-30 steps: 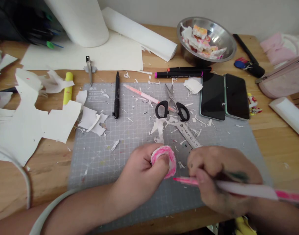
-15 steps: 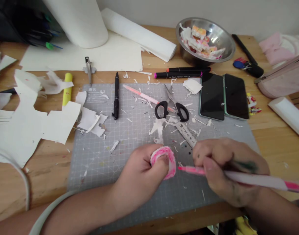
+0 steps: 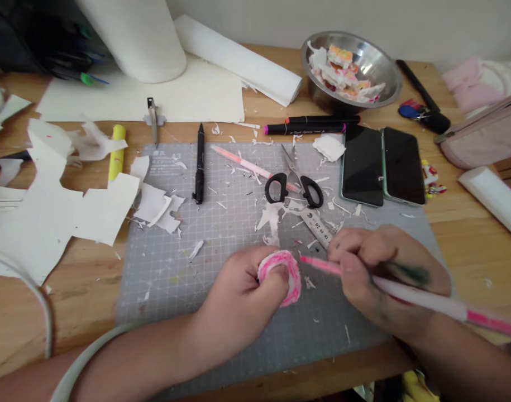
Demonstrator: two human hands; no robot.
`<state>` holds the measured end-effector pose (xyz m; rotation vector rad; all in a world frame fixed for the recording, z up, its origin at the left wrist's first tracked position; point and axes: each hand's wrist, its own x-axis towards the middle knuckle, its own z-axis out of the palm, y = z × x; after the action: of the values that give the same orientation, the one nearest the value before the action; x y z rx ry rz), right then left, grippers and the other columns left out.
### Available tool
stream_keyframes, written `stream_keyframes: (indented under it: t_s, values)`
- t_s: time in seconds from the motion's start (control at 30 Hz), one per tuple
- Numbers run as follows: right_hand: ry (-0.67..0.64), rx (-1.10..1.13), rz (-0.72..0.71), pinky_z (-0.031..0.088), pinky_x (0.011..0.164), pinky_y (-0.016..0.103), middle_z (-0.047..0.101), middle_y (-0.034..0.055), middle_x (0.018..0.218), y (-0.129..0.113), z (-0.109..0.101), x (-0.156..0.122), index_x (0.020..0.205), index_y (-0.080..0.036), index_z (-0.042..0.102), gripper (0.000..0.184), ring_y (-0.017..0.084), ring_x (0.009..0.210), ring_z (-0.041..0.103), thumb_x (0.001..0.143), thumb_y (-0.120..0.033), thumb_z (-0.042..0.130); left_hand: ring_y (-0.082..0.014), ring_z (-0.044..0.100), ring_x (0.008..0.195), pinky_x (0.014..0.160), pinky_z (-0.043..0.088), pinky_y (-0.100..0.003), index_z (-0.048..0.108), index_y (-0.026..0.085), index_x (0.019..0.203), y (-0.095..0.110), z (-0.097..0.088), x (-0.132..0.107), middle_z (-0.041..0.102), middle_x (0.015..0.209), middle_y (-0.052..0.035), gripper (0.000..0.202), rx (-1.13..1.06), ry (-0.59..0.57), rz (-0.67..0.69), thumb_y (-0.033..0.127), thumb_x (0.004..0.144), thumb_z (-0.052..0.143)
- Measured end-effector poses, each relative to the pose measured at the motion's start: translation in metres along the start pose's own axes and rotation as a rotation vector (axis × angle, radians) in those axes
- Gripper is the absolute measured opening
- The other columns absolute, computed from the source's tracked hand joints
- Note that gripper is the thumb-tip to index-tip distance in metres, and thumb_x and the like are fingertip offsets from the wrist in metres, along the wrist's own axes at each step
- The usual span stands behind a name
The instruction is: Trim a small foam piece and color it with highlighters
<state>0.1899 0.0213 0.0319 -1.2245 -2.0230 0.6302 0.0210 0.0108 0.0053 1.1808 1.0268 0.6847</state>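
My left hand (image 3: pixel 249 296) pinches a small round piece of white paper (image 3: pixel 295 279) with pink streaks around its rim; the thumb covers its middle. A pink marker (image 3: pixel 418 297) with a white barrel is gripped in my right hand (image 3: pixel 385 273). Its pink tip is just right of the paper's upper edge, apart from it. Both hands are over a grey cutting mat (image 3: pixel 167 301). Black-handled scissors (image 3: pixel 295 178) and a steel ruler (image 3: pixel 317 228) lie beyond them, the ruler's near end hidden by my right hand.
Paper scraps (image 3: pixel 158 206) litter the mat, where a black pen (image 3: pixel 200 167) and an orange-pink marker (image 3: pixel 242 163) lie. Two phones (image 3: pixel 362 167) rest at right. Behind stand a steel bowl (image 3: pixel 389 72) of coloured paper pieces and a paper roll (image 3: pixel 238 58). A grey cable (image 3: pixel 41 312) runs at left.
My right hand has shifted slightly up and left, raising the marker's tip to the paper's upper right side. My left hand and the paper have hardly moved.
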Motion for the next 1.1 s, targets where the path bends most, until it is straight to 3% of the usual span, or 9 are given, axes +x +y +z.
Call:
stream_keyframes:
  t_s: [0.17,0.23,0.3,0.5,0.63,1.1]
  values:
    - [-0.008,-0.030,0.014,0.035,0.040,0.020,0.050,-0.0054,0.047,-0.0002,0.0020,-0.0024,0.056,-0.021,0.027,0.028,0.007,0.042,0.049,0.072,-0.011,0.048,-0.0076,0.032,0.047,0.043,0.030,-0.017,0.039,0.019,0.052,0.0002,0.0001,0.0006,0.037,0.050,0.0058,0.024,0.009,0.008,-0.021,0.020,0.076,0.037]
    - [0.039,0.013,0.041,0.036,0.041,0.021,0.049,-0.0051,0.047,0.0005,0.0018,-0.0031,0.056,-0.022,0.027,0.028,0.007,0.042,0.048,0.073,-0.011,0.047,-0.0075,0.032,0.046,0.043,0.030,-0.017,0.040,0.019,0.052,-0.0003,0.0003,0.0010,0.037,0.050,0.0058,0.023,-0.002,0.004,-0.015,0.020,0.076,0.037]
    - [0.002,0.071,0.039,0.034,0.039,0.021,0.046,-0.0060,0.045,0.0011,0.0013,-0.0037,0.057,-0.022,0.027,0.028,0.007,0.039,0.045,0.073,-0.012,0.047,-0.0073,0.032,0.046,0.043,0.030,-0.017,0.040,0.019,0.053,-0.0009,0.0004,0.0012,0.036,0.050,0.0061,0.023,-0.017,0.006,-0.006,0.019,0.076,0.038]
    - [0.017,-0.012,0.019,0.035,0.042,0.021,0.048,-0.0056,0.047,0.0005,0.0005,-0.0044,0.057,-0.021,0.026,0.028,0.007,0.042,0.047,0.073,-0.011,0.047,-0.0073,0.032,0.047,0.044,0.030,-0.017,0.040,0.019,0.053,0.0004,0.0001,0.0008,0.037,0.050,0.0060,0.022,-0.025,0.004,-0.012,0.018,0.075,0.037]
    - [-0.040,-0.043,-0.004,0.035,0.042,0.020,0.048,-0.0053,0.046,-0.0013,0.0000,-0.0028,0.055,-0.021,0.027,0.029,0.006,0.042,0.046,0.072,-0.011,0.048,-0.0078,0.032,0.046,0.043,0.030,-0.018,0.039,0.019,0.052,0.0021,0.0002,0.0001,0.037,0.049,0.0054,0.023,-0.003,0.010,-0.023,0.020,0.075,0.037]
    - [0.010,-0.067,0.015,0.034,0.042,0.021,0.049,-0.0053,0.047,0.0001,0.0023,-0.0037,0.056,-0.021,0.028,0.029,0.007,0.044,0.048,0.073,-0.011,0.049,-0.0073,0.031,0.046,0.043,0.028,-0.017,0.039,0.019,0.053,-0.0009,-0.0001,-0.0005,0.035,0.049,0.0064,0.024,-0.039,0.001,0.007,0.016,0.076,0.038]
